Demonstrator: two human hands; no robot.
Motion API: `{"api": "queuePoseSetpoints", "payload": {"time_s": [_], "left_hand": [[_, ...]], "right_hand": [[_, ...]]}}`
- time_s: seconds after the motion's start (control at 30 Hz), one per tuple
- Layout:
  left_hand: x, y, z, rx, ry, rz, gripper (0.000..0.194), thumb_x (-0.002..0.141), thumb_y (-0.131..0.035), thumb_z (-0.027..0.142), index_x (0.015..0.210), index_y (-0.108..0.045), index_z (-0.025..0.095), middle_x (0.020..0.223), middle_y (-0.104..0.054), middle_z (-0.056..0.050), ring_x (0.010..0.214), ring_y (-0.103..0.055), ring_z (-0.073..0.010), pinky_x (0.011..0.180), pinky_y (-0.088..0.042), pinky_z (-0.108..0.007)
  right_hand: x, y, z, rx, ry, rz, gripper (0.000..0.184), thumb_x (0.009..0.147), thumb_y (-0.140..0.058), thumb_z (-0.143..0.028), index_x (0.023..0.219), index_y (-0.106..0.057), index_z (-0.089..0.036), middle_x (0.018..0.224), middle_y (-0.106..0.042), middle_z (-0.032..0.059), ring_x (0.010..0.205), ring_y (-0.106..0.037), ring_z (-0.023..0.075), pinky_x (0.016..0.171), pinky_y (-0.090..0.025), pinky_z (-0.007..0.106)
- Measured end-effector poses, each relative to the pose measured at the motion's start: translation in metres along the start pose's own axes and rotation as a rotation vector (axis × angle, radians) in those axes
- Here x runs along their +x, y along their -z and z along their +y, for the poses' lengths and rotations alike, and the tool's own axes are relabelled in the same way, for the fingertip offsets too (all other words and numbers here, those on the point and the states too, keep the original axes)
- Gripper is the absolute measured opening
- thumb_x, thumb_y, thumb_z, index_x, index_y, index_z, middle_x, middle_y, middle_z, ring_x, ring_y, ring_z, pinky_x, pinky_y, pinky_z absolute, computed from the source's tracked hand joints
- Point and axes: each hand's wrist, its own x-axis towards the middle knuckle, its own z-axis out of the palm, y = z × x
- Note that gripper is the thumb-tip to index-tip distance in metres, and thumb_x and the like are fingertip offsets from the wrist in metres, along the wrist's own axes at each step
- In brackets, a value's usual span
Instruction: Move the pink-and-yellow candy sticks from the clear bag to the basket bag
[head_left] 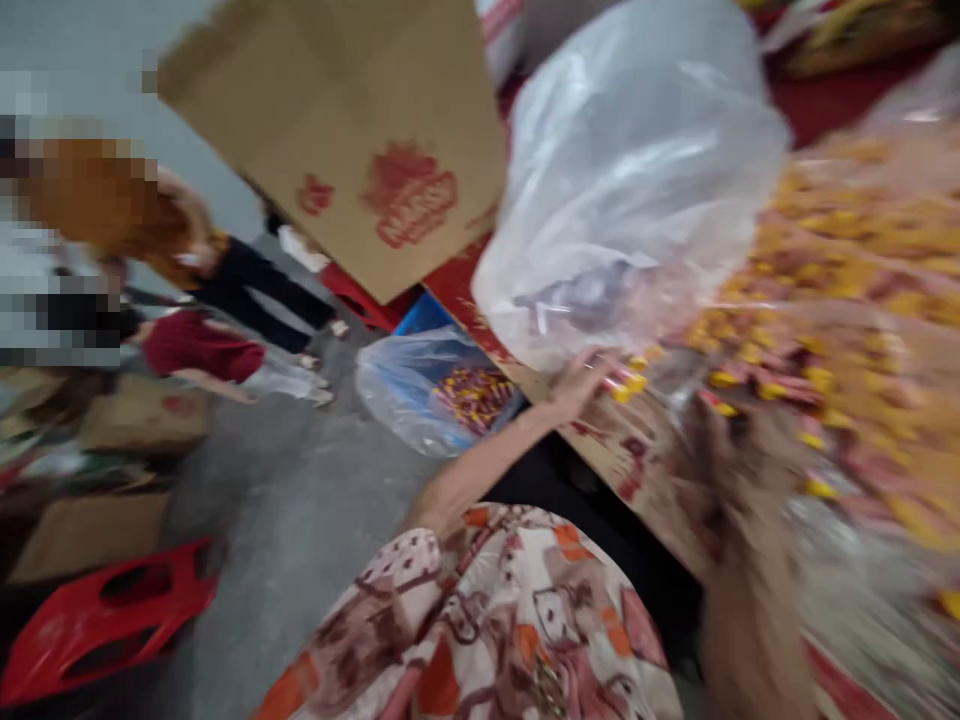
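My left hand (585, 385) is closed on a few small pink sticks with yellow ends (630, 385), above the near edge of the table. Smeared by motion, my right hand (757, 440) reaches to the edge of a large heap of the same sticks (825, 260). Its fingers are too blurred to tell what they hold. Beyond my left hand stands a big, cloudy plastic bag (630, 170), with something greyish and pink showing through its lower part. Clear plastic film (847, 570) lies near my right forearm.
A cardboard box (337, 130) with red print stands beyond the table edge. Below it, a blue bin (420, 318) lined with clear plastic holds more sticks. A red plastic stool (112, 620) is at lower left. Two people (202, 345) are on the grey floor (300, 520).
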Motion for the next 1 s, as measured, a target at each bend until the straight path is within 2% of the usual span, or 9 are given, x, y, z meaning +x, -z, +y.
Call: {"api": "queuePoseSetpoints", "payload": {"time_s": [0.07, 0.17, 0.3, 0.4, 0.53, 0.63, 0.73, 0.87, 1.0], "left_hand": [[0.005, 0.001, -0.008, -0.152, 0.081, -0.065, 0.043, 0.131, -0.047, 0.046, 0.116, -0.072, 0.015, 0.093, -0.078, -0.002, 0.08, -0.067, -0.0111, 0.071, -0.055, -0.024], [0.008, 0.002, -0.019, -0.228, 0.043, -0.054, 0.043, 0.128, -0.054, 0.052, 0.108, -0.072, 0.018, 0.095, -0.077, -0.001, 0.079, -0.067, -0.0104, 0.077, -0.057, -0.025], [0.004, -0.01, -0.036, 0.046, -0.33, 0.034, 0.024, 0.122, -0.068, 0.044, 0.109, -0.073, 0.024, 0.103, -0.078, -0.003, 0.094, -0.076, -0.0183, 0.092, -0.063, -0.032], [0.003, -0.027, -0.048, 0.395, -0.588, -0.05, 0.014, 0.119, -0.073, 0.035, 0.111, -0.074, 0.023, 0.122, -0.08, -0.011, 0.112, -0.078, -0.0248, 0.096, -0.063, -0.035], [0.0, -0.044, -0.054, 0.692, -0.692, -0.21, 0.032, 0.126, -0.059, 0.046, 0.12, -0.075, 0.019, 0.132, -0.078, -0.015, 0.117, -0.076, -0.0276, 0.083, -0.059, -0.035], [-0.007, -0.047, -0.055, 0.692, -0.731, -0.145, 0.045, 0.13, -0.042, 0.049, 0.133, -0.073, 0.018, 0.136, -0.077, -0.016, 0.126, -0.073, -0.0269, 0.099, -0.061, -0.036], [-0.009, -0.047, -0.059, 0.703, -0.724, -0.159, 0.041, 0.131, -0.042, 0.043, 0.137, -0.073, 0.016, 0.137, -0.077, -0.017, 0.126, -0.072, -0.0259, 0.102, -0.062, -0.038], [-0.004, -0.034, -0.07, 0.566, -0.74, -0.163, 0.04, 0.129, -0.045, 0.044, 0.125, -0.075, 0.017, 0.121, -0.077, -0.013, 0.104, -0.075, -0.02, 0.086, -0.063, -0.033], [-0.007, 0.017, -0.101, 0.366, -0.754, 0.16, 0.028, 0.126, -0.05, 0.04, 0.12, -0.07, 0.022, 0.113, -0.075, -0.01, 0.103, -0.074, -0.021, 0.093, -0.065, -0.035]], "right_hand": [[-0.006, 0.03, 0.028, -0.195, -0.09, 0.125, 0.061, 0.117, -0.05, -0.073, 0.089, -0.075, -0.024, 0.102, -0.075, 0.0178, 0.097, -0.067, 0.0314, 0.097, -0.062, 0.049], [-0.006, 0.039, 0.043, -0.323, -0.135, 0.142, 0.047, 0.114, -0.053, -0.064, 0.098, -0.072, -0.024, 0.11, -0.075, 0.0197, 0.107, -0.067, 0.0354, 0.108, -0.056, 0.055], [-0.008, 0.026, 0.046, -0.295, -0.154, 0.101, 0.035, 0.112, -0.055, -0.056, 0.109, -0.07, -0.024, 0.119, -0.072, 0.0176, 0.115, -0.066, 0.0366, 0.11, -0.055, 0.057], [-0.012, 0.024, 0.051, -0.289, -0.145, 0.09, 0.034, 0.112, -0.055, -0.055, 0.112, -0.07, -0.024, 0.119, -0.069, 0.0177, 0.118, -0.066, 0.0381, 0.113, -0.053, 0.06], [-0.013, 0.031, 0.057, -0.263, -0.12, 0.107, 0.044, 0.114, -0.052, -0.063, 0.113, -0.071, -0.024, 0.119, -0.07, 0.0206, 0.118, -0.066, 0.0411, 0.114, -0.052, 0.063], [-0.012, 0.036, 0.056, -0.219, -0.108, 0.099, 0.053, 0.115, -0.05, -0.073, 0.113, -0.072, -0.025, 0.115, -0.072, 0.0199, 0.115, -0.066, 0.0402, 0.112, -0.051, 0.061], [-0.01, 0.038, 0.053, -0.195, -0.093, 0.095, 0.058, 0.115, -0.049, -0.077, 0.113, -0.073, -0.024, 0.105, -0.07, 0.0186, 0.101, -0.064, 0.0365, 0.101, -0.052, 0.056], [-0.011, 0.031, 0.046, -0.144, -0.019, 0.16, 0.058, 0.114, -0.05, -0.074, 0.109, -0.074, -0.02, 0.101, -0.072, 0.0167, 0.076, -0.058, 0.0266, 0.083, -0.052, 0.048], [-0.017, 0.019, 0.033, -0.093, 0.131, 0.169, 0.049, 0.119, -0.055, -0.065, 0.113, -0.076, -0.021, 0.106, -0.079, 0.0129, 0.075, -0.064, 0.0236, 0.076, -0.053, 0.04]]}}
